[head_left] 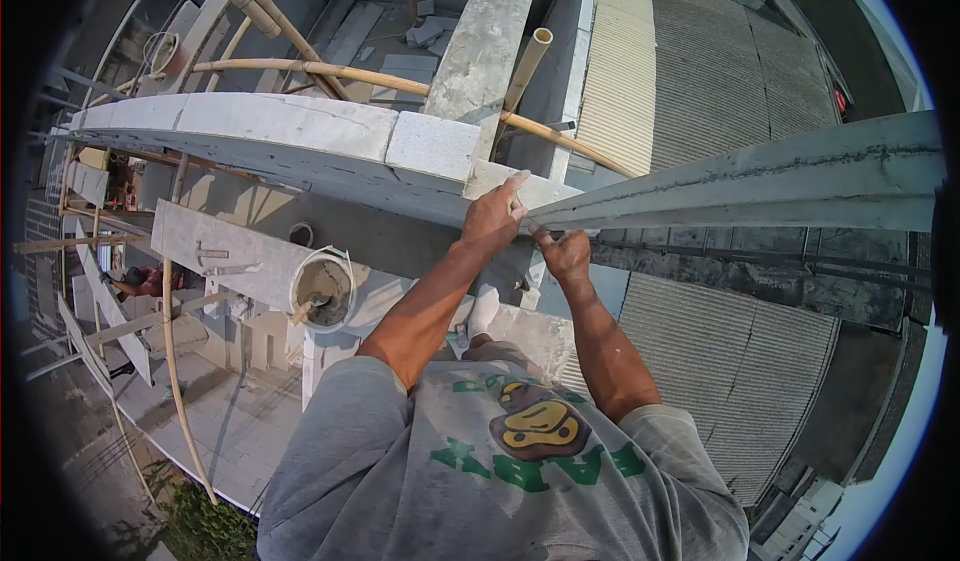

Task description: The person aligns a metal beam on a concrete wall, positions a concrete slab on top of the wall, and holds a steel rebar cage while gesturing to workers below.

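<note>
My left hand [492, 213] rests at the end of a white block wall [290, 121], beside a pale block piece [535, 189] that meets a grey concrete column [740, 181]. Its index finger points forward over that piece, and the other fingers are curled. Just right of it, my right hand [567, 257] is closed in a fist close to the base of the column, thumb side toward the left hand. Whatever sits in the fingers of either hand is too small or hidden to name. A white block [432, 145] forms the wall's near end.
A mortar bucket [323, 289] with a wooden-handled tool stands left on a plank, near a hammer [211, 253]. Bamboo poles [310, 67] cross behind the wall. Corrugated roofs [720, 381] lie below right. Another person [150, 281] is low at far left.
</note>
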